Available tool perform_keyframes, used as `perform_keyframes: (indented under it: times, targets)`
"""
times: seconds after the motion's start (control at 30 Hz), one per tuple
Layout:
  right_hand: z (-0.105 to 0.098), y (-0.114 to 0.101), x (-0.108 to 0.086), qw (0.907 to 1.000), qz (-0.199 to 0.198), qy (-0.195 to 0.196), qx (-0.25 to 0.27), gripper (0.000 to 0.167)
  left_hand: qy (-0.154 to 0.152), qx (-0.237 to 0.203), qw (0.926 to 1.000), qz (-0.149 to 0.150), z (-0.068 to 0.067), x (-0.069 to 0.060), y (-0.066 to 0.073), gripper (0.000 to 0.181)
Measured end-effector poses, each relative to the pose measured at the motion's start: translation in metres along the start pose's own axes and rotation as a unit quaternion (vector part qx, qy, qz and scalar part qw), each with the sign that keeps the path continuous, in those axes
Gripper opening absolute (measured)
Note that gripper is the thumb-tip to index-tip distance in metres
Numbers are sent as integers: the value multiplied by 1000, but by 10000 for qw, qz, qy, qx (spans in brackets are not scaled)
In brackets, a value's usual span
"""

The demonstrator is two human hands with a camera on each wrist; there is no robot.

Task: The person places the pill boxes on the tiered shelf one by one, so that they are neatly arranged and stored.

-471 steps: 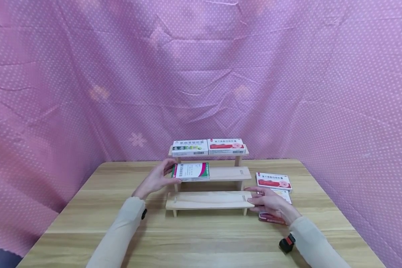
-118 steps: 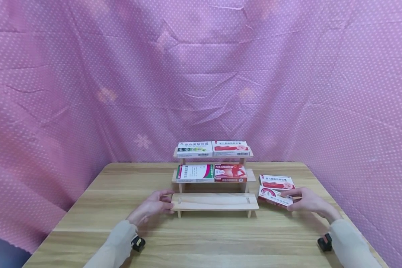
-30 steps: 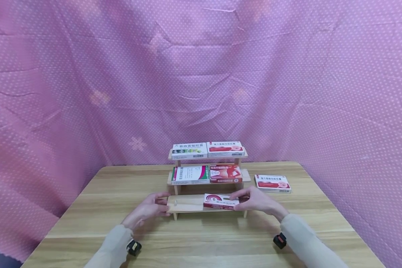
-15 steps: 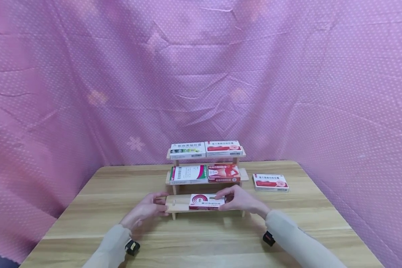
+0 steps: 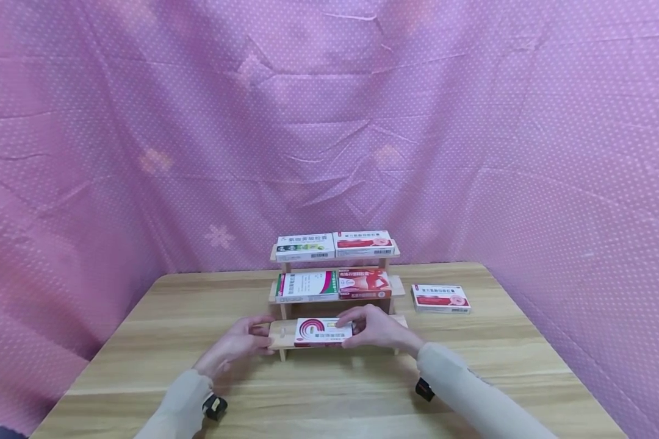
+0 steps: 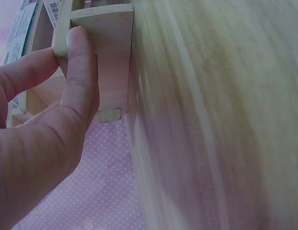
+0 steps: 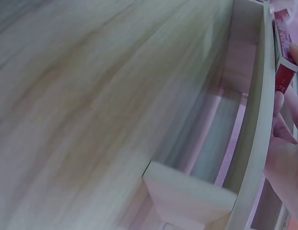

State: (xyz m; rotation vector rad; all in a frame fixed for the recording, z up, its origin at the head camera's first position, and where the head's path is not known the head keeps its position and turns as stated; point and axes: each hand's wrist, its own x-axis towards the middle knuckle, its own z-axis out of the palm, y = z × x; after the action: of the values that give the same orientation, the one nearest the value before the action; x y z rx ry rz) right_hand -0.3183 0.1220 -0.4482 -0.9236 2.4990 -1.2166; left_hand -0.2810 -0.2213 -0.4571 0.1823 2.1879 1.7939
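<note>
My right hand (image 5: pixel 378 329) grips the right end of a white and dark red medicine box (image 5: pixel 318 330), printed with a pink ring pattern. The box lies on the lowest tier of a three-step wooden display stand (image 5: pixel 396 286), left of its middle. In the right wrist view its red end (image 7: pixel 285 76) sits between thumb and fingers. My left hand (image 5: pixel 241 342) pinches the left end of that lowest tier; the left wrist view shows thumb and fingers (image 6: pixel 77 72) against the wood.
On the middle tier lie a white and green box (image 5: pixel 307 285) and a red box (image 5: pixel 364 283). The top tier holds a white-green box (image 5: pixel 304 245) and a white-red box (image 5: pixel 364 241). Another white-red box (image 5: pixel 441 299) rests on the table (image 5: pixel 329 396). Behind hangs a pink curtain (image 5: pixel 329 122).
The red box joined the middle tier. The ring-patterned box went from the table onto the lowest tier, then slid left under my right hand. My left hand moved down to the lowest tier.
</note>
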Motion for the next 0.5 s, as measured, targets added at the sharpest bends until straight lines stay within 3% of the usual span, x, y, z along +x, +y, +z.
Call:
perform_keyframes:
  times: [0.5]
  targets:
    - [12, -9, 16, 9990, -39, -158, -408, 37, 147, -10, 9999, -71, 0, -1, 0, 67]
